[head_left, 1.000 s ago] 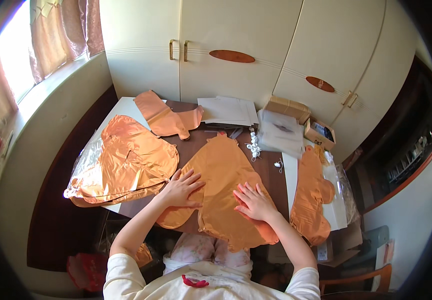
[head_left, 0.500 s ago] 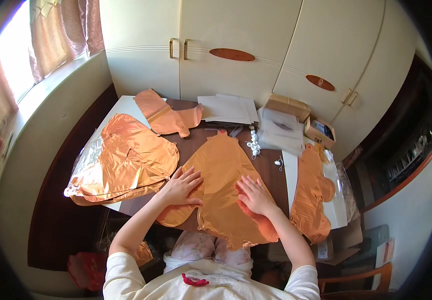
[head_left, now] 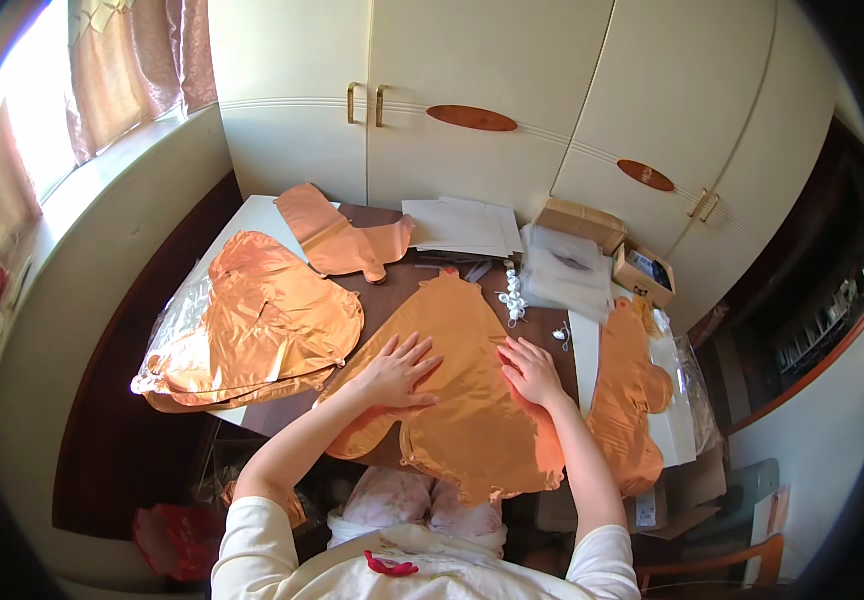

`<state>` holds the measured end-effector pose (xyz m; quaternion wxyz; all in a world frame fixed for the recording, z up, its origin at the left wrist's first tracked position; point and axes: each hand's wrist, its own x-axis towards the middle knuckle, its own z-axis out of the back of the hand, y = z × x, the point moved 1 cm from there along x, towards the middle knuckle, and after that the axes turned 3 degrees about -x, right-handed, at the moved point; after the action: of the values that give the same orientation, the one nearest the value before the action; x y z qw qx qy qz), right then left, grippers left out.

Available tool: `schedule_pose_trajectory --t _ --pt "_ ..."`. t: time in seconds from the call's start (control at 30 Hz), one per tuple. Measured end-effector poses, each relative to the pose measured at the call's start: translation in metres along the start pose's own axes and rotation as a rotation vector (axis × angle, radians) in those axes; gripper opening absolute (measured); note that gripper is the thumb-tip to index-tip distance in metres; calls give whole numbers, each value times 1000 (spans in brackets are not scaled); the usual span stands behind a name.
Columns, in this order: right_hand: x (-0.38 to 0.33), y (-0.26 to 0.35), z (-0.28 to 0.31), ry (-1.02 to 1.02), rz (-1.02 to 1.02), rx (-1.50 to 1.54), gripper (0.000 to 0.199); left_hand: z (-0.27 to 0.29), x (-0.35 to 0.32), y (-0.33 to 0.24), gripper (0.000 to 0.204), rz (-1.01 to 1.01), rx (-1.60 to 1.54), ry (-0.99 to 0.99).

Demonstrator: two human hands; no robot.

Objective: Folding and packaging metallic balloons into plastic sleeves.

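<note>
A flat, deflated orange foil balloon (head_left: pixel 462 390) lies before me on the brown table. Its lower edge reaches past the table's near edge. My left hand (head_left: pixel 399 378) rests palm down on its left part, fingers spread. On its right part lies my right hand (head_left: pixel 532 372), palm down with the fingers stretched out. To the left is a stack of shiny orange foil balloons (head_left: pixel 272 310), partly over clear plastic. Another flat foil piece (head_left: pixel 337 235) lies behind that stack. At the right edge of the table lies one more orange foil balloon (head_left: pixel 624 400).
White sheets (head_left: pixel 462 225) and a pile of clear plastic bags (head_left: pixel 564 270) lie at the back. Cardboard boxes (head_left: pixel 642 275) stand behind them on the right. Small white tied pieces (head_left: pixel 514 295) sit beyond the balloon. A cream cabinet (head_left: pixel 482 60) rises behind the table.
My left hand has slid rightward and a little away from me over the foil. My right hand has moved slightly farther away. The balloon's lower right part now lies more spread out.
</note>
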<state>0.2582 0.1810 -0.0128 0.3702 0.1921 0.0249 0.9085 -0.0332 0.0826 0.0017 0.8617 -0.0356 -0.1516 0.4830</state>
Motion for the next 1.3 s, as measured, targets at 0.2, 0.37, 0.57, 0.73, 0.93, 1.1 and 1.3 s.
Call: schedule_pose_trajectory --t 0.2,0.37,0.57,0.73,0.93,1.1,1.3 --pt "0 -2 -4 -1 -36 -8 36 -4 0 5 79 -13 -9 6" --pt "1 0 -3 25 -54 -10 37 -3 -1 6 79 -15 -22 -11" --pt "1 -1 -5 2 -42 -26 36 -5 -2 7 80 -20 -32 -29" --pt "0 -2 -7 -31 -33 -25 35 -1 -1 6 82 -19 -26 2" --pt "2 -9 -11 -67 -26 7 35 -2 0 9 82 -23 -14 22" --pt "4 -9 -9 -45 -20 -5 36 0 1 12 83 -30 23 27" --pt "6 -14 -9 -91 -38 14 37 8 4 8 87 -40 6 28"
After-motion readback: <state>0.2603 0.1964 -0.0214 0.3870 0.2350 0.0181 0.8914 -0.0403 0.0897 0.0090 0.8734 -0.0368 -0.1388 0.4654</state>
